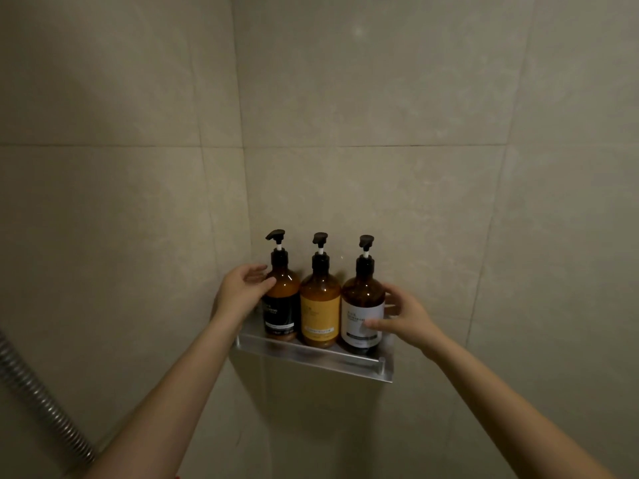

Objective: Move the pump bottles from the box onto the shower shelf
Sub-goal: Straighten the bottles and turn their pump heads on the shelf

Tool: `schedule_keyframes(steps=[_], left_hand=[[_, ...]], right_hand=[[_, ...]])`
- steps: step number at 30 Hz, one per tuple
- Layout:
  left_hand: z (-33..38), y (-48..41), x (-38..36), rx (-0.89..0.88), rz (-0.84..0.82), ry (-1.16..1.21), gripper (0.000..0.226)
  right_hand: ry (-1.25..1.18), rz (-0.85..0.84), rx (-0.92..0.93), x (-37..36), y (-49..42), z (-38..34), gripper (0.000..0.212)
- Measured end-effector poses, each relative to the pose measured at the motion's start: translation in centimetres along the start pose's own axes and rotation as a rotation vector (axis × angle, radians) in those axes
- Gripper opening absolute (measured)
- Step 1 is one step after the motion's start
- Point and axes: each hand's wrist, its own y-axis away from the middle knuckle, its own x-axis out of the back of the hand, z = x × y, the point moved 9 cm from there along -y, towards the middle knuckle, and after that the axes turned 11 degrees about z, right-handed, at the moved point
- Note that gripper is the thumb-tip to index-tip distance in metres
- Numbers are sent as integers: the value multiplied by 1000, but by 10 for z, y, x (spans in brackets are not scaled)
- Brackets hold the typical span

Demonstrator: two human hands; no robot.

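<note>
Three amber pump bottles stand upright in a row on the metal shower shelf [311,356] in the tiled corner. The black-label bottle [281,305] is at the left, the yellow-label bottle [320,312] in the middle, the white-label bottle [361,314] at the right. My left hand [242,292] is at the left side of the black-label bottle, fingers spread, thumb touching its shoulder. On the other end, my right hand [404,319] curves loosely around the white-label bottle's right side, thumb on its label. The box is out of view.
Beige tiled walls meet in a corner behind the shelf. A ribbed metal shower hose [41,399] runs diagonally at the lower left.
</note>
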Motion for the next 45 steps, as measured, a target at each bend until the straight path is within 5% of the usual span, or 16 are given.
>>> schedule_keyframes(steps=[4, 6, 11, 24, 27, 33, 39, 45], left_hand=[[34, 35, 13, -350, 243, -216, 23], [43, 57, -2, -434, 229, -234, 24], [35, 75, -55, -408, 20, -281, 61], [46, 83, -52, -503, 133, -378, 59], [45, 80, -42, -485, 119, -348, 58], [31, 50, 18, -303, 361, -144, 35], [-4, 21, -4, -48, 49, -5, 50], [-17, 14, -6, 75, -35, 164, 54]], right_hand=[[-14, 3, -17, 0, 2, 0, 76], [-27, 6, -21, 0, 3, 0, 75], [-54, -3, -18, 0, 4, 0, 74], [-81, 11, -9, -1, 3, 3, 74], [-46, 8, -12, -1, 3, 3, 77], [-36, 39, -35, 9, 0, 2, 87], [-56, 46, 18, 11, -2, -7, 68], [-57, 35, 40, 9, 0, -12, 62]])
